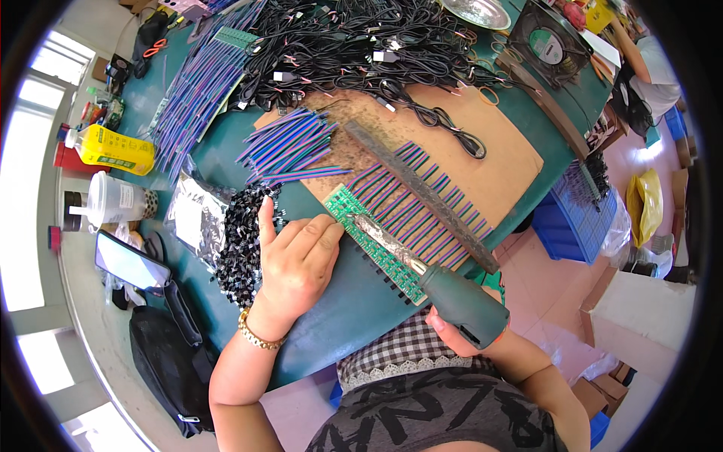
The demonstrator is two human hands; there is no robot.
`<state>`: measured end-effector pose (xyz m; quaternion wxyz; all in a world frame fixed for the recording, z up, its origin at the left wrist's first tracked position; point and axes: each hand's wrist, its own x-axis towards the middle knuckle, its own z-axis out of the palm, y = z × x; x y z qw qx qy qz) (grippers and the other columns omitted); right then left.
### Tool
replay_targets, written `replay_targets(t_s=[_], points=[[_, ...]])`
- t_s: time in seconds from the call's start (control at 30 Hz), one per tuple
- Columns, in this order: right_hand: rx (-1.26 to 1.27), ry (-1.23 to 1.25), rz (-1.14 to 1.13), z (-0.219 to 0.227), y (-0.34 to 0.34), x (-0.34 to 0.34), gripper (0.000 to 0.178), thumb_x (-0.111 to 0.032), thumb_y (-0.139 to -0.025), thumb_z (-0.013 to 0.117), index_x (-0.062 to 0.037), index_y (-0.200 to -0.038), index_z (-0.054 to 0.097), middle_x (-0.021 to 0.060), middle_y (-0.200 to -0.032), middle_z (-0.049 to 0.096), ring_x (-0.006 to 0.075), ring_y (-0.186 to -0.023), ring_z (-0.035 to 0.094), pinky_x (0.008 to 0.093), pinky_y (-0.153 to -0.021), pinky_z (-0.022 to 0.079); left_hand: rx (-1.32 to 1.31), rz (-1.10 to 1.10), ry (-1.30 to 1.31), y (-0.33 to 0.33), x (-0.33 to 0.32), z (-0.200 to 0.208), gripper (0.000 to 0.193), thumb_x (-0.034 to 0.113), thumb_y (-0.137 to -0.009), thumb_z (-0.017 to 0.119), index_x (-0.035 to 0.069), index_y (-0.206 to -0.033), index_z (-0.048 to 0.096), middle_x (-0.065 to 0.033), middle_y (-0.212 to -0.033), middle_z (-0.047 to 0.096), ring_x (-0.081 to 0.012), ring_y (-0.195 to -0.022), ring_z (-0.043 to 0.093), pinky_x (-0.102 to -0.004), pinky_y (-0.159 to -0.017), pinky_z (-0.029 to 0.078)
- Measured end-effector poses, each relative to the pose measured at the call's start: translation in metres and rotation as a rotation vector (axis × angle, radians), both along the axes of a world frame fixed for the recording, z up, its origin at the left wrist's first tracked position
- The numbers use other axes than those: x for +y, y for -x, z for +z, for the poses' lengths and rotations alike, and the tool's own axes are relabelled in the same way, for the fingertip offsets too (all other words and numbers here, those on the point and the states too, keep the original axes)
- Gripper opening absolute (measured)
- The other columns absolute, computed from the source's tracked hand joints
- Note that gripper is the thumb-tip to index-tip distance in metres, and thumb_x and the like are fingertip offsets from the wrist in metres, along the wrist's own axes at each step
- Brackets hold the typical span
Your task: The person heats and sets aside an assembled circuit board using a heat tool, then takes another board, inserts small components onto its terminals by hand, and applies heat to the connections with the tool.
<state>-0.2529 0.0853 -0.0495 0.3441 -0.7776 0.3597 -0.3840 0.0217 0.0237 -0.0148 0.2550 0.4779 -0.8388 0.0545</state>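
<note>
A long green circuit board strip lies across the table edge of the cardboard, with striped ribbon wires fanning out from its far side. A heavy dark metal bar rests across these wires. My right hand is wrapped around the dark green handle of a large soldering iron. Its worn metal barrel lies over the board, with the tip near the board's left part. My left hand is at the board's left end, fingers curled together and thumb raised. Its fingertips and whatever they pinch are hidden.
Small black connectors are heaped left of my left hand. Loose ribbon wires and tangled black cables lie beyond. A yellow bottle, plastic tub, phone and black bag line the left. Another person is at far right.
</note>
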Motion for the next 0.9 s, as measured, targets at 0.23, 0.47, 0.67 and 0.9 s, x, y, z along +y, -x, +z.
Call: replay_targets(t_s=[0.23,0.47,0.67,0.9], points=[[-0.008,-0.239,-0.012,0.000,0.003,0.010,0.028,-0.009,-0.070,0.072,-0.0067,-0.097,0.068,0.0079,-0.090,0.067,0.0265,-0.072,0.066,0.0340,-0.057,0.050,0.001,0.010,0.008,-0.001,0.002,0.000,0.025,-0.001,-0.073,0.076,0.008,-0.095,0.069,-0.0023,-0.092,0.069,-0.0176,-0.079,0.066,-0.0526,-0.115,0.028],[-0.107,-0.397,-0.045,0.004,0.008,0.009,0.022,-0.009,-0.085,0.065,-0.0012,-0.105,0.060,0.0111,-0.093,0.064,0.0212,-0.076,0.063,0.0339,-0.069,0.054,0.166,-0.062,-0.270,-0.012,-0.011,0.024,0.031,-0.001,-0.074,0.076,0.005,-0.103,0.068,-0.0078,-0.094,0.070,-0.0263,-0.083,0.067,-0.0379,-0.080,0.053],[-0.183,-0.467,0.017,0.006,0.006,0.004,0.027,-0.015,-0.092,0.062,0.0009,-0.113,0.054,0.0126,-0.096,0.060,0.0154,-0.073,0.062,0.0299,-0.067,0.055,0.111,0.289,-0.327,-0.037,-0.009,0.031,0.016,-0.002,-0.082,0.068,-0.002,-0.098,0.071,-0.0126,-0.093,0.067,-0.0292,-0.075,0.066,-0.0359,-0.066,0.053],[-0.132,-0.406,0.056,0.010,0.007,0.001,0.028,-0.013,-0.090,0.063,0.0010,-0.113,0.054,0.0123,-0.095,0.060,0.0153,-0.071,0.063,0.0301,-0.065,0.056,0.002,0.297,-0.235,-0.037,-0.012,0.023,0.013,0.001,-0.081,0.069,0.002,-0.093,0.071,-0.0090,-0.092,0.064,-0.0296,-0.074,0.066,-0.0382,-0.064,0.054]])
